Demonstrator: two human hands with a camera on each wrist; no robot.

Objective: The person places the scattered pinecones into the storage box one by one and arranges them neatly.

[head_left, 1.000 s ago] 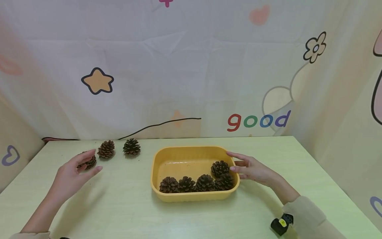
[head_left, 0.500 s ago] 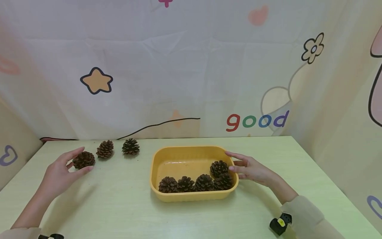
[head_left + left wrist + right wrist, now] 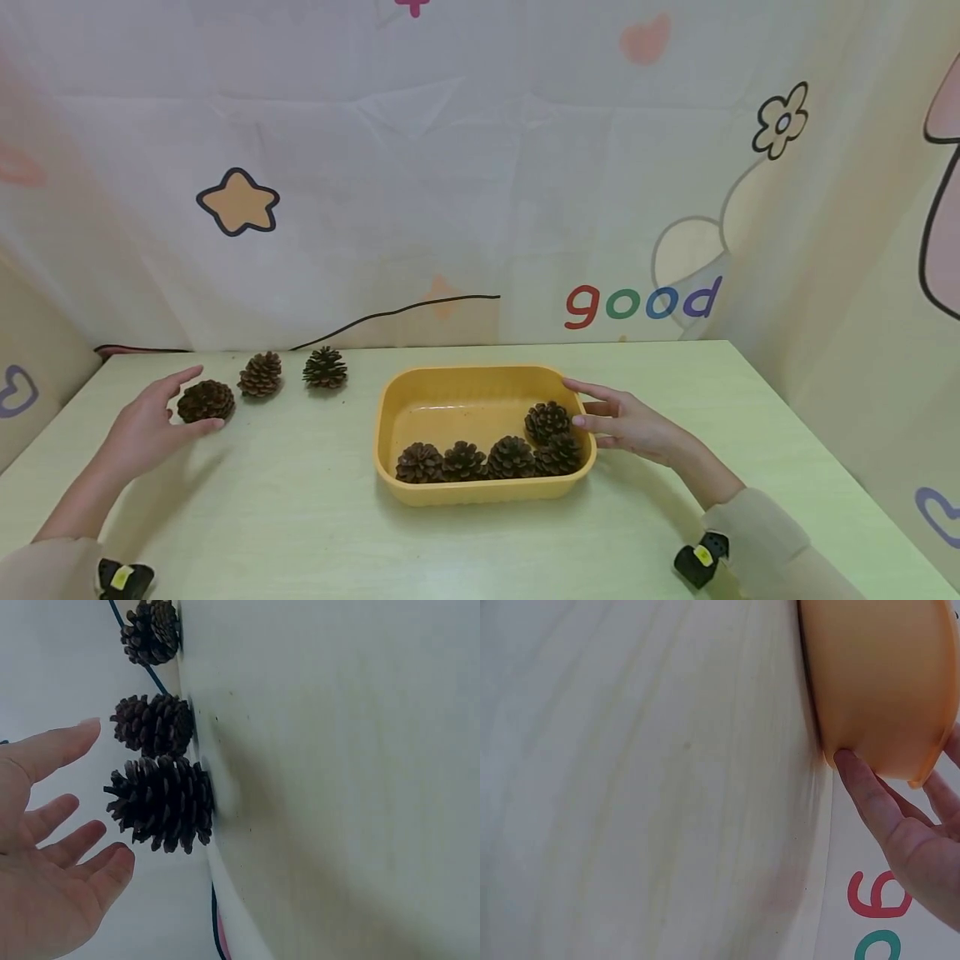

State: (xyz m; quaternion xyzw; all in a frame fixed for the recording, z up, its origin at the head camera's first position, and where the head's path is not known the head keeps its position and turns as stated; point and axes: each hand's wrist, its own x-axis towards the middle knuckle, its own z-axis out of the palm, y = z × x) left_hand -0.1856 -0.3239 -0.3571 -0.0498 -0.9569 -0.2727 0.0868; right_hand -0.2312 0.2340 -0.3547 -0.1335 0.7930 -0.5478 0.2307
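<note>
Five pine cones (image 3: 487,454) already lay in the yellow tray (image 3: 480,386); three remained on the desk (image 3: 300,500). The left hand (image 3: 138,429) cupped the nearest cone (image 3: 206,401) with fingers spread, not yet gripping. The right hand (image 3: 626,425) rested relaxed fingers against the tray's rim.

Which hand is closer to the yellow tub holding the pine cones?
Right. The right hand has its fingers against the yellow tub at its right end; the left hand is far to the left, at a loose pine cone.
</note>
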